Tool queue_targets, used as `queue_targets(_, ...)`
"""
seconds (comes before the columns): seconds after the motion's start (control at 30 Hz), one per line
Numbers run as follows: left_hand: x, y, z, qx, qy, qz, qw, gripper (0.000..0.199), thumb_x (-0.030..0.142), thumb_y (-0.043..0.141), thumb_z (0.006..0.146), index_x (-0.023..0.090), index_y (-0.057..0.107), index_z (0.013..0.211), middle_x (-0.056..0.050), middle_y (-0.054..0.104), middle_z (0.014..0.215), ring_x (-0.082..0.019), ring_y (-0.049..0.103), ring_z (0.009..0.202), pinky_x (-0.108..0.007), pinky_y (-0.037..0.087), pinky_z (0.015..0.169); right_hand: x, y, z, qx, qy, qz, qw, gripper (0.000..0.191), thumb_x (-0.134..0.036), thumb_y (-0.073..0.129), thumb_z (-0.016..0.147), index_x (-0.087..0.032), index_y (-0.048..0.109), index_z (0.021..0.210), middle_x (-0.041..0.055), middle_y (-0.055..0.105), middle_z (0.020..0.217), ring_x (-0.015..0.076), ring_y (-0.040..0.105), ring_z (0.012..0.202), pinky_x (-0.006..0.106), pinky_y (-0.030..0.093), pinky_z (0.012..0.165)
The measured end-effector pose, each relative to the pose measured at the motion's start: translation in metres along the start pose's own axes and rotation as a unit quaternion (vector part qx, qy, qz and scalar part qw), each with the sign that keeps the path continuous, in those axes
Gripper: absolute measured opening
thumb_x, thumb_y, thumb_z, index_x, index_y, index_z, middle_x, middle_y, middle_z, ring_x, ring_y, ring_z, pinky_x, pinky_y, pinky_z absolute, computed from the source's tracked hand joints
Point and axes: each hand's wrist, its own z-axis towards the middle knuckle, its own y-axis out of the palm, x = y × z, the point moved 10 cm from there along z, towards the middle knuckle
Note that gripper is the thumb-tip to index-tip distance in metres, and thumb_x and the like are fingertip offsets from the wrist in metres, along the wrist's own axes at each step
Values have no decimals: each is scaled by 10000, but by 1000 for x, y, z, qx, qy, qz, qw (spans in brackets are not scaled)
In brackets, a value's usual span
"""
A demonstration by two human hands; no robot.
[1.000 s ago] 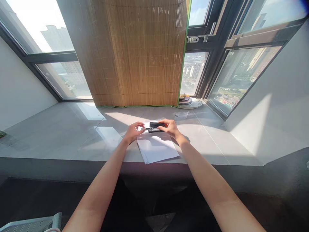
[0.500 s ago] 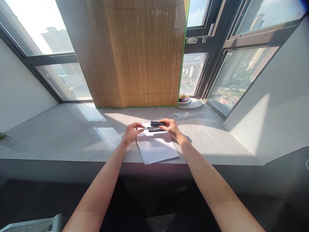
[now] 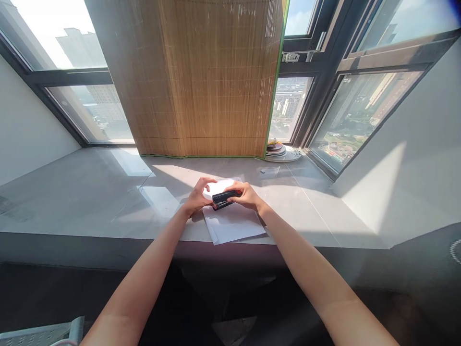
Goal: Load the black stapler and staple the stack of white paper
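Note:
A black stapler (image 3: 226, 197) is tilted over the white paper sheets, its upper and lower arms parted at the left end. My right hand (image 3: 248, 196) is closed around its right part. At the stapler's left end is my left hand (image 3: 198, 196), the curled index finger and thumb apart with paper visible between them. The thumb is at or against the stapler's tip; I cannot tell whether it presses on it. Under both hands lie the white paper sheets (image 3: 232, 226), close to the front edge of the sill.
The pale tiled window sill (image 3: 298, 211) spans the view. Behind the hands hangs a bamboo blind (image 3: 209, 86). A stack of plates (image 3: 279, 153) stands by the window corner, with a small clear plastic piece (image 3: 270, 172) nearer me. A perforated grey seat (image 3: 43, 334) shows at lower left.
The stapler has turned, its left end now lower and nearer me. My left hand has let go of the thin metal rod it pinched at that end, and its fingers have spread.

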Motion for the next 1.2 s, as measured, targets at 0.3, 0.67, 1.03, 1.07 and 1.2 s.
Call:
queue_targets(0.3, -27, -46, -10, 212, -173, 115, 955, 218, 365, 611, 1001, 229, 781, 1004, -69, 803, 1080, -249, 701, 1012, -378, 523, 912, 16, -101, -19, 327, 59, -199, 922, 332, -380, 618, 985, -205, 786, 1211, 128, 759, 1174, 301, 631, 1117, 477, 504, 1036)
queue_targets(0.67, -56, -39, -17, 129, -307, 293, 896, 149, 306, 754, 906, 192, 789, 994, -189, 749, 1219, -397, 657, 1212, -498, 462, 1033, 56, -130, -36, 337, 192, -341, 856, 268, -304, 593, 955, -273, 788, 1136, 125, 767, 1212, 320, 654, 1134, 475, 468, 1023)
queue_targets(1.03, -48, -28, -13, 74, -293, 274, 913, 288, 186, 600, 987, 306, 786, 1171, -72, 769, 1289, -329, 655, 1230, -470, 438, 1070, 50, -114, -29, 275, 203, -365, 866, 470, -181, 548, 949, -353, 750, 1337, 85, 732, 1355, 340, 609, 1281, 549, 417, 1113)
queue_targets(1.07, -47, -26, -13, 65, -290, 283, 912, 329, 182, 582, 991, 315, 793, 1206, -72, 753, 1348, -341, 637, 1263, -474, 439, 1073, 49, -113, -28, 271, 204, -364, 867, 472, -174, 547, 952, -348, 754, 1339, 86, 738, 1337, 342, 608, 1274, 556, 407, 1116)
queue_targets(1.2, -48, -21, -11, 30, -284, 307, 908, 430, 168, 521, 1006, 314, 793, 1305, -45, 675, 1528, -370, 560, 1373, -505, 431, 1110, 47, -105, -24, 247, 186, -351, 884, 461, -160, 537, 959, -324, 774, 1320, 78, 754, 1271, 322, 609, 1257, 549, 399, 1123)
